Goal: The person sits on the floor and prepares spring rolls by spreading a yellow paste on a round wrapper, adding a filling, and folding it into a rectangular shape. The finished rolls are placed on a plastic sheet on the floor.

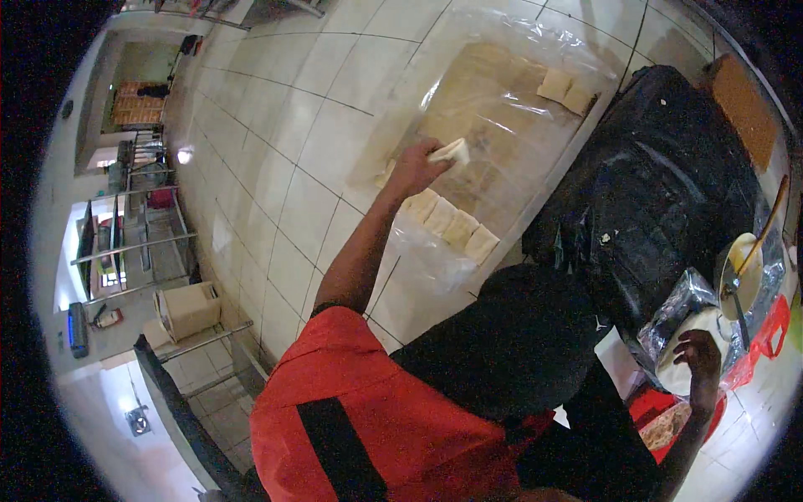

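My left hand [417,166] pinches a folded piece of pale dough or flatbread [453,152] above a shallow tray lined with clear plastic film [502,147]. Several pale folded pieces [448,219] lie in a row along the tray's near end, partly behind my left wrist. Two more pieces [564,91] sit at its far right corner. On the right, my right hand [697,351] has curled fingers over a round white stack or disc [674,373] on clear plastic. Whether those fingers grip it cannot be made out.
A bowl of yellowish content [743,251] holds a wooden stick and a metal spoon, beside the white disc. Black plastic sheeting [665,169] covers something right of the tray. A red container [652,405] stands below. Metal racks [144,245] and a cardboard box [188,307] are at left.
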`<state>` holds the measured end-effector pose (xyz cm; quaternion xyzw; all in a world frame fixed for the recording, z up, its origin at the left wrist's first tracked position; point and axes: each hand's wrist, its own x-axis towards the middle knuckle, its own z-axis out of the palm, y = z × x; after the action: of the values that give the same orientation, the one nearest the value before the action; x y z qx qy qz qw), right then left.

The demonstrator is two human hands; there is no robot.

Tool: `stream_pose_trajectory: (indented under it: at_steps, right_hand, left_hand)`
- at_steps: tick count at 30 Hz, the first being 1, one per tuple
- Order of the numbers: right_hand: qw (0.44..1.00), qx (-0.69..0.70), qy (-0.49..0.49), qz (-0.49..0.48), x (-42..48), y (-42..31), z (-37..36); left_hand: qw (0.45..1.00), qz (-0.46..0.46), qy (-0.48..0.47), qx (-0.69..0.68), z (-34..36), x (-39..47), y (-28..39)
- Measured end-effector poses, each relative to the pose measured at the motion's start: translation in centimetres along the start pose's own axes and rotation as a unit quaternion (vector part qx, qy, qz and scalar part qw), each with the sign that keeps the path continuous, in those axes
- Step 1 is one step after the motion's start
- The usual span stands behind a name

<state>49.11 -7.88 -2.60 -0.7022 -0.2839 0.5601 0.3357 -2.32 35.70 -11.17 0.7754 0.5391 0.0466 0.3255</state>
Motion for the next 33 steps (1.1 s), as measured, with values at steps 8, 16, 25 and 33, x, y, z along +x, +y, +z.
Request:
stream_pose_trajectory:
  at_steps: [8,16,25,33]
  right_hand:
    - [0.997,-0.075,-0.002,-0.002,0.8,1.5,0.8]
    - [0.98,-0.19,-0.044,-0.033,2.4,5.3,-1.0]
    - [0.998,-0.058,-0.006,0.02,0.8,-1.9,2.3]
    - [0.998,-0.067,-0.008,0.016,0.6,-4.0,3.7]
  left_hand:
    - [0.993,0.075,0.018,0.085,13.3,-0.6,-4.0]
    - [0.974,0.179,-0.027,0.138,20.2,-3.2,-3.9]
    - [0.973,0.218,-0.08,-0.012,18.4,-1.4,-6.9]
    - [0.921,0.315,-0.177,0.144,19.1,0.9,-7.1]
